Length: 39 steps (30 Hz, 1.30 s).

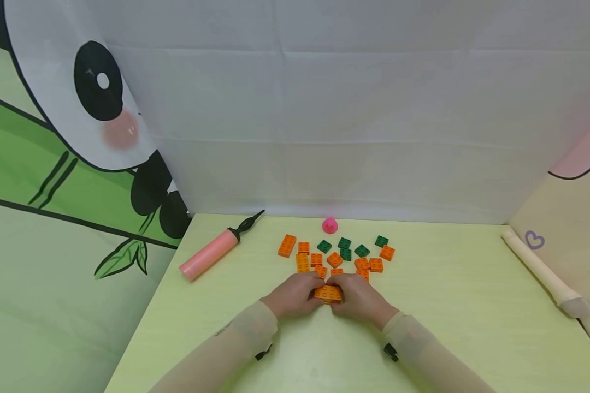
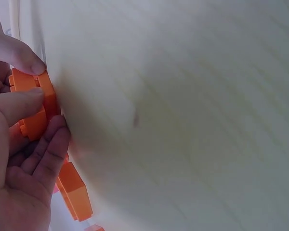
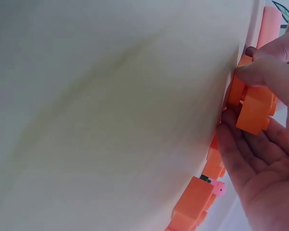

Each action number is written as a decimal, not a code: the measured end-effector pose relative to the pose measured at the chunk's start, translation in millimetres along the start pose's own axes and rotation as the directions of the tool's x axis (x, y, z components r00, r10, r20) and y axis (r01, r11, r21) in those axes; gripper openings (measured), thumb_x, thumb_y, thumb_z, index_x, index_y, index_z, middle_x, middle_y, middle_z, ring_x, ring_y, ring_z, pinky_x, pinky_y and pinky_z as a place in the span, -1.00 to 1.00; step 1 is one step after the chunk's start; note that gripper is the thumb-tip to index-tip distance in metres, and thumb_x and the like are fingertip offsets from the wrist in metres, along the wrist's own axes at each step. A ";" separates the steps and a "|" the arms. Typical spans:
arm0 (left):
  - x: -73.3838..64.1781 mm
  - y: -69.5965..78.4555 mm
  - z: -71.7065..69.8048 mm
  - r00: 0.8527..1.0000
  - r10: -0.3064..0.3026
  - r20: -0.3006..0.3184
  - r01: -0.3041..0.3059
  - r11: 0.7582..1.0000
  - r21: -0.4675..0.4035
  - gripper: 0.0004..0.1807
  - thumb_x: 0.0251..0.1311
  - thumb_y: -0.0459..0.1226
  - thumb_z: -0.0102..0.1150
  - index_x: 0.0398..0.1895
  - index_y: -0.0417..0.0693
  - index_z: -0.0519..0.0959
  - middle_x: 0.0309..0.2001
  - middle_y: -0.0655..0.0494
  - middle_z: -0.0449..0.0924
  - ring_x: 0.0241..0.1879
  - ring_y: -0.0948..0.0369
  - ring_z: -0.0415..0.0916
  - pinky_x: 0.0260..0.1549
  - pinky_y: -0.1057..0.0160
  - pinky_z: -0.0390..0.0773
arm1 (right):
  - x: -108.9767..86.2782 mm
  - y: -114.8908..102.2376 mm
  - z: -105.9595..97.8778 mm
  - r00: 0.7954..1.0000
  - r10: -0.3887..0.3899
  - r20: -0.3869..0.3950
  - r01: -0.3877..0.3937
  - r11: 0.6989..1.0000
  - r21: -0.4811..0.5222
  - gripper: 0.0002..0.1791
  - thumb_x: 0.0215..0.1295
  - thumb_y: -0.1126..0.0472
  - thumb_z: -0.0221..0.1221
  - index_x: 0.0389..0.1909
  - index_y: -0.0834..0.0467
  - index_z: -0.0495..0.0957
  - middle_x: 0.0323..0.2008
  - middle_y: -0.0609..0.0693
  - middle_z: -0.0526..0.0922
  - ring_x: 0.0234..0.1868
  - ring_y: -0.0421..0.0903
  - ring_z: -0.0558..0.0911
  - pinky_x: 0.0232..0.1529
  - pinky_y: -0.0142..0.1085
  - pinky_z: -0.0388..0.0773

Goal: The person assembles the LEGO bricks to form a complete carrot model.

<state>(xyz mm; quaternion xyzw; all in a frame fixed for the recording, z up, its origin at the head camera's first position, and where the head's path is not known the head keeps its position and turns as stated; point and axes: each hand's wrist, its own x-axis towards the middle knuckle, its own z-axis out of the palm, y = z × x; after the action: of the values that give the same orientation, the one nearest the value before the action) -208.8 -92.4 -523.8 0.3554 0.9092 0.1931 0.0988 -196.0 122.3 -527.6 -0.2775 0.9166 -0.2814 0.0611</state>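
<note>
Both hands meet around a small stack of orange toy bricks near the middle of the table. The left hand grips the stack from its left end, thumb on the near side. From the other end the right hand holds it between thumb and fingers. In the left wrist view the orange stack shows one brick layer against another, slightly offset, with a gap between upper pieces. The right wrist view shows the orange stack just above or at the tabletop; contact is hard to tell.
Several loose orange bricks and green bricks lie just beyond the hands. Behind them sits a pink round toy. A pink hand pump lies at the left, and a pale roller-like stick along the table's right edge.
</note>
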 end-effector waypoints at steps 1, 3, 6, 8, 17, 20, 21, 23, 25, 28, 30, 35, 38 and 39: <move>-0.4 -0.5 -0.4 1.000 0.000 -0.001 0.000 1.000 0.001 -0.78 0.37 -0.15 0.37 -0.01 -0.01 0.71 -0.07 0.22 0.66 -0.12 0.24 0.55 0.09 0.24 0.55 | 0.4 -0.3 0.4 1.000 0.001 0.001 -0.001 1.000 0.000 -0.60 0.07 0.24 0.51 -0.04 0.09 0.67 -0.23 -0.23 0.64 -0.28 -0.21 0.54 -0.17 -0.30 0.58; -0.9 -1.3 -0.9 1.000 0.003 -0.004 -0.003 1.000 0.000 -0.80 0.37 -0.15 0.37 -0.03 0.00 0.71 -0.10 0.23 0.65 -0.14 0.25 0.54 0.07 0.25 0.55 | 0.9 -0.8 1.0 1.000 0.001 0.001 -0.001 1.000 -0.004 -0.60 0.06 0.25 0.51 -0.05 0.08 0.67 -0.23 -0.23 0.63 -0.27 -0.21 0.54 -0.16 -0.29 0.58; -1.3 -1.9 -1.2 1.000 0.017 -0.013 -0.017 1.000 -0.001 -0.82 0.37 -0.15 0.36 -0.07 0.00 0.71 -0.15 0.24 0.64 -0.19 0.26 0.53 0.02 0.27 0.56 | 1.0 -1.4 1.4 1.000 0.000 0.000 0.000 1.000 -0.001 -0.60 0.04 0.27 0.50 -0.06 0.08 0.66 -0.23 -0.23 0.63 -0.27 -0.20 0.54 -0.14 -0.28 0.58; -1.9 -1.6 -2.1 1.000 0.025 -0.014 -0.025 1.000 0.001 -0.82 0.37 -0.17 0.36 -0.06 -0.01 0.71 -0.15 0.23 0.64 -0.20 0.26 0.52 0.01 0.28 0.56 | 0.9 -1.9 1.5 1.000 -0.003 -0.001 0.003 1.000 0.003 -0.60 0.03 0.28 0.50 -0.06 0.07 0.66 -0.24 -0.24 0.62 -0.27 -0.20 0.54 -0.14 -0.28 0.59; -2.0 -0.8 -4.6 1.000 0.022 0.001 -0.022 1.000 -0.004 -0.81 0.35 -0.23 0.36 -0.03 -0.03 0.71 -0.17 0.23 0.63 -0.22 0.26 0.51 -0.02 0.29 0.57 | 2.1 -2.4 1.4 1.000 -0.007 0.002 0.007 1.000 0.008 -0.59 0.04 0.31 0.50 -0.05 0.09 0.67 -0.23 -0.23 0.64 -0.26 -0.21 0.54 -0.13 -0.27 0.59; -0.8 1.4 -4.6 1.000 0.006 0.017 -0.006 1.000 0.008 -0.79 0.36 -0.22 0.36 -0.01 -0.05 0.71 -0.17 0.23 0.61 -0.22 0.25 0.49 -0.01 0.29 0.56 | 2.2 -1.7 0.6 1.000 -0.008 0.004 0.007 1.000 0.008 -0.60 0.05 0.31 0.50 -0.04 0.09 0.68 -0.22 -0.22 0.65 -0.25 -0.21 0.55 -0.12 -0.26 0.60; 0.0 2.0 -4.3 1.000 0.000 0.024 -0.001 1.000 0.017 -0.78 0.36 -0.22 0.36 0.01 -0.05 0.71 -0.17 0.23 0.61 -0.22 0.25 0.49 -0.01 0.29 0.56 | 2.1 -1.6 0.2 1.000 -0.007 0.005 0.007 1.000 0.009 -0.60 0.06 0.30 0.51 -0.04 0.09 0.68 -0.21 -0.22 0.65 -0.25 -0.21 0.55 -0.11 -0.25 0.60; 0.7 4.0 -4.7 0.999 -0.013 0.038 0.011 0.999 0.036 -0.76 0.36 -0.21 0.36 0.03 -0.07 0.70 -0.16 0.22 0.61 -0.21 0.24 0.49 0.01 0.28 0.55 | 2.1 -1.3 -0.3 1.000 -0.002 0.009 0.002 1.000 0.007 -0.60 0.07 0.29 0.51 -0.03 0.08 0.69 -0.20 -0.23 0.66 -0.24 -0.22 0.55 -0.09 -0.24 0.60; 0.9 5.8 -5.0 0.999 -0.022 0.048 0.020 0.998 0.053 -0.76 0.36 -0.21 0.36 0.02 -0.07 0.69 -0.16 0.21 0.61 -0.21 0.24 0.50 0.02 0.27 0.56 | 2.3 -1.4 -0.3 1.000 0.000 0.011 0.000 1.000 0.009 -0.60 0.07 0.29 0.51 -0.03 0.08 0.69 -0.20 -0.22 0.66 -0.24 -0.22 0.56 -0.09 -0.24 0.61; 0.2 7.2 -5.4 0.998 -0.029 0.048 0.026 0.997 0.067 -0.78 0.36 -0.21 0.36 -0.01 -0.07 0.69 -0.17 0.21 0.61 -0.21 0.23 0.50 0.02 0.26 0.56 | 3.0 -1.8 0.5 1.000 -0.004 0.012 0.004 1.000 0.009 -0.61 0.08 0.28 0.51 -0.03 0.08 0.69 -0.21 -0.22 0.67 -0.24 -0.22 0.56 -0.09 -0.25 0.61; -0.1 6.3 -4.7 0.999 -0.028 0.042 0.025 0.997 0.069 -0.79 0.36 -0.21 0.37 -0.01 -0.06 0.69 -0.19 0.21 0.60 -0.23 0.23 0.50 -0.02 0.28 0.56 | 3.5 -2.1 1.3 1.000 -0.011 0.010 0.011 1.000 0.007 -0.61 0.07 0.29 0.50 -0.04 0.09 0.69 -0.22 -0.22 0.66 -0.25 -0.21 0.56 -0.11 -0.25 0.61; -0.5 2.9 -3.8 1.000 -0.014 0.025 0.012 0.999 0.045 -0.79 0.37 -0.20 0.37 -0.01 -0.04 0.70 -0.19 0.24 0.60 -0.24 0.25 0.49 -0.06 0.30 0.56 | 2.4 -2.2 2.5 1.000 -0.004 0.011 0.004 1.000 0.000 -0.59 0.07 0.28 0.50 -0.03 0.09 0.67 -0.21 -0.22 0.65 -0.26 -0.21 0.54 -0.14 -0.26 0.59; -0.8 1.3 -4.9 1.000 -0.020 0.019 0.020 1.000 0.014 -0.79 0.37 -0.20 0.37 -0.01 -0.03 0.68 -0.19 0.26 0.58 -0.24 0.27 0.47 -0.08 0.31 0.56 | 1.1 -2.1 2.0 1.000 0.009 0.013 -0.009 1.000 -0.005 -0.58 0.08 0.23 0.52 -0.02 0.09 0.66 -0.22 -0.23 0.63 -0.26 -0.20 0.53 -0.14 -0.26 0.58; -0.9 0.9 -5.6 1.000 -0.026 0.018 0.026 1.000 0.003 -0.80 0.38 -0.20 0.36 -0.01 -0.03 0.68 -0.21 0.27 0.56 -0.25 0.27 0.46 -0.10 0.32 0.55 | 0.8 -2.2 1.6 1.000 0.011 0.014 -0.011 1.000 -0.005 -0.58 0.08 0.21 0.52 -0.01 0.09 0.65 -0.23 -0.24 0.62 -0.26 -0.20 0.53 -0.15 -0.26 0.58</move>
<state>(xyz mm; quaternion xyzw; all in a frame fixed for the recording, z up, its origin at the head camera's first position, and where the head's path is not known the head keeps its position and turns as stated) -209.3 -94.0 -518.3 0.3457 0.9130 0.1870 0.1091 -195.1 119.5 -527.8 -0.2747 0.9183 -0.2769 0.0684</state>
